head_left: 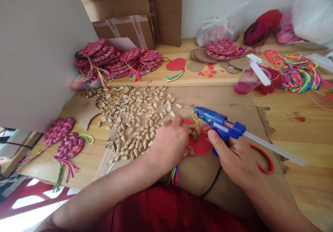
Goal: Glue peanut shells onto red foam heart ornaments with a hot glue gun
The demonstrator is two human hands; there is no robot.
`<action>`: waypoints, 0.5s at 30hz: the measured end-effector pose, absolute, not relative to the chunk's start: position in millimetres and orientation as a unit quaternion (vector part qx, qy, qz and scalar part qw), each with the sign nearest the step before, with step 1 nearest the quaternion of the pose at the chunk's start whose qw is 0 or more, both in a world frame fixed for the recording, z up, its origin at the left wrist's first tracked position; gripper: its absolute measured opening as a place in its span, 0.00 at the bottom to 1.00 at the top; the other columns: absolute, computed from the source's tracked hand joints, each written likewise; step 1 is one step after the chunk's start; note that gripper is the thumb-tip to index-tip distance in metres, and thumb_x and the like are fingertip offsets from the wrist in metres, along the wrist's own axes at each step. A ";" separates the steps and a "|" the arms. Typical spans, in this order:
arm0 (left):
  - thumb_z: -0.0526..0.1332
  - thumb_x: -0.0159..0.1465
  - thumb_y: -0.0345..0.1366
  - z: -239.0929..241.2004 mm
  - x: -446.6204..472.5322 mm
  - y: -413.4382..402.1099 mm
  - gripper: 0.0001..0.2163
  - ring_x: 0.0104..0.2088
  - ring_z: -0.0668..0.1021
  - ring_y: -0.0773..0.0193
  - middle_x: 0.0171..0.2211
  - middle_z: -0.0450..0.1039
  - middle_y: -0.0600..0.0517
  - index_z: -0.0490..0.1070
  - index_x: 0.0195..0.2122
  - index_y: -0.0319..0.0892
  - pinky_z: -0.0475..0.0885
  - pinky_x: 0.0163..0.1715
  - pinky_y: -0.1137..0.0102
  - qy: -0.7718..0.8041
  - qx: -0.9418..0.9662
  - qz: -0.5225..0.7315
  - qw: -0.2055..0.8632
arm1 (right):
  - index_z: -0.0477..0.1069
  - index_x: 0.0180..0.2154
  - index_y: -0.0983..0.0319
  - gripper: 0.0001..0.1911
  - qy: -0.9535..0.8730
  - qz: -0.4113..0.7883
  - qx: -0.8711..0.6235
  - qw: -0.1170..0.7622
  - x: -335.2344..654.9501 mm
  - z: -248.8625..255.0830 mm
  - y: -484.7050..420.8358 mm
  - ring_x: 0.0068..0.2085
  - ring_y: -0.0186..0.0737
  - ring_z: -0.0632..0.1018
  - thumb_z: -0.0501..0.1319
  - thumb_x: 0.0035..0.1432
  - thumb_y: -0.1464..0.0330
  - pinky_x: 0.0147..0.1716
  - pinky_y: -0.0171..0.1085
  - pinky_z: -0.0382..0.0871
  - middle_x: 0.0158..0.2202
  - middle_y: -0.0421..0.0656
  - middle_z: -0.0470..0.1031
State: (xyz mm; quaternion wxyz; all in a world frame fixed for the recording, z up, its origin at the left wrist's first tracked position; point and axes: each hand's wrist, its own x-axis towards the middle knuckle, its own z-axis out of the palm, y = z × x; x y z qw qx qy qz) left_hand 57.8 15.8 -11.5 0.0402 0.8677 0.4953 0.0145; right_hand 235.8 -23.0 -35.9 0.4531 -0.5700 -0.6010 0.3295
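Note:
My right hand (235,155) is wrapped round a blue hot glue gun (212,119), its nozzle pointing up and left and a long clear glue stick (275,148) jutting from its back. Under the gun lies a red heart-shaped piece (203,148) with several peanuts (194,133) on it, a yellow cord loop (195,119) at its top and a coloured tassel (173,176) below. Closed, my left hand (169,141) rests at the heart's left side; its fingertips are turned away, so what they pinch is hidden.
Loose peanuts (140,121) cover the cardboard (208,94) to the left. Red-handled scissors (267,162) lie at right, partly hidden. Finished pink pieces (117,60) are piled behind; two more pink hearts (69,146) lie left. A plastic cup (244,81) and colourful cords (301,74) stand back right.

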 end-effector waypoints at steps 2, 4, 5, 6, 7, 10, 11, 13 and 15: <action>0.55 0.69 0.31 -11.0 57.9 15.8 0.08 0.33 0.78 0.57 0.38 0.71 0.46 0.73 0.36 0.39 0.77 0.33 0.63 0.497 0.867 0.014 0.033 | 0.76 0.42 0.56 0.10 -0.604 0.326 -0.568 0.454 236.0 -36.3 -23.2 0.37 0.40 0.77 0.59 0.68 0.60 0.39 0.38 0.71 0.35 0.38 0.78; 0.56 0.69 0.30 -10.4 57.6 15.8 0.08 0.32 0.78 0.58 0.37 0.71 0.47 0.73 0.36 0.39 0.78 0.32 0.63 0.497 0.867 0.011 0.031 | 0.76 0.42 0.56 0.09 -0.607 0.328 -0.560 0.459 236.2 -36.6 -23.3 0.39 0.40 0.78 0.59 0.68 0.60 0.40 0.38 0.71 0.37 0.37 0.78; 0.56 0.69 0.30 -10.2 57.4 15.9 0.07 0.32 0.78 0.58 0.38 0.71 0.47 0.73 0.36 0.39 0.78 0.33 0.63 0.496 0.868 0.010 0.032 | 0.76 0.42 0.55 0.09 -0.608 0.329 -0.558 0.459 236.3 -36.8 -23.3 0.40 0.40 0.78 0.59 0.68 0.61 0.41 0.38 0.71 0.37 0.37 0.79; 0.56 0.68 0.30 -10.0 57.2 15.9 0.07 0.32 0.78 0.58 0.38 0.72 0.47 0.74 0.36 0.39 0.78 0.33 0.63 0.494 0.869 0.009 0.033 | 0.76 0.42 0.55 0.08 -0.609 0.331 -0.556 0.459 236.3 -36.9 -23.2 0.40 0.40 0.78 0.59 0.68 0.61 0.41 0.38 0.71 0.37 0.37 0.79; 0.56 0.68 0.29 -9.8 57.0 16.0 0.07 0.32 0.78 0.58 0.38 0.72 0.47 0.74 0.36 0.39 0.78 0.33 0.63 0.493 0.869 0.009 0.035 | 0.76 0.41 0.55 0.08 -0.610 0.332 -0.556 0.457 236.4 -37.0 -23.1 0.39 0.40 0.78 0.59 0.68 0.61 0.41 0.37 0.71 0.37 0.36 0.79; 0.56 0.68 0.29 -9.5 57.6 16.1 0.07 0.32 0.78 0.58 0.37 0.72 0.47 0.74 0.37 0.38 0.78 0.33 0.63 0.495 0.868 0.010 0.035 | 0.76 0.40 0.55 0.07 -0.612 0.329 -0.557 0.454 236.6 -37.1 -23.0 0.37 0.39 0.78 0.59 0.68 0.62 0.39 0.37 0.71 0.35 0.36 0.78; 0.56 0.68 0.29 -9.3 58.2 16.1 0.07 0.31 0.78 0.57 0.37 0.72 0.47 0.74 0.37 0.38 0.78 0.32 0.62 0.496 0.868 0.010 0.035 | 0.76 0.40 0.55 0.08 -0.613 0.326 -0.558 0.454 236.8 -37.0 -23.2 0.36 0.38 0.77 0.60 0.68 0.62 0.38 0.36 0.71 0.34 0.36 0.78; 0.56 0.68 0.28 -8.3 60.0 16.1 0.07 0.31 0.78 0.57 0.37 0.72 0.47 0.74 0.37 0.38 0.78 0.32 0.62 0.497 0.867 0.006 0.034 | 0.75 0.38 0.55 0.08 -0.613 0.322 -0.560 0.455 237.2 -37.1 -23.7 0.34 0.38 0.77 0.60 0.68 0.61 0.36 0.36 0.70 0.32 0.35 0.77; 0.56 0.67 0.28 -6.6 62.1 16.3 0.07 0.32 0.79 0.57 0.37 0.73 0.46 0.74 0.37 0.38 0.78 0.32 0.63 0.496 0.868 -0.001 0.032 | 0.75 0.38 0.55 0.09 -0.613 0.326 -0.560 0.452 237.5 -37.3 -24.2 0.35 0.38 0.77 0.59 0.68 0.61 0.36 0.36 0.71 0.32 0.36 0.77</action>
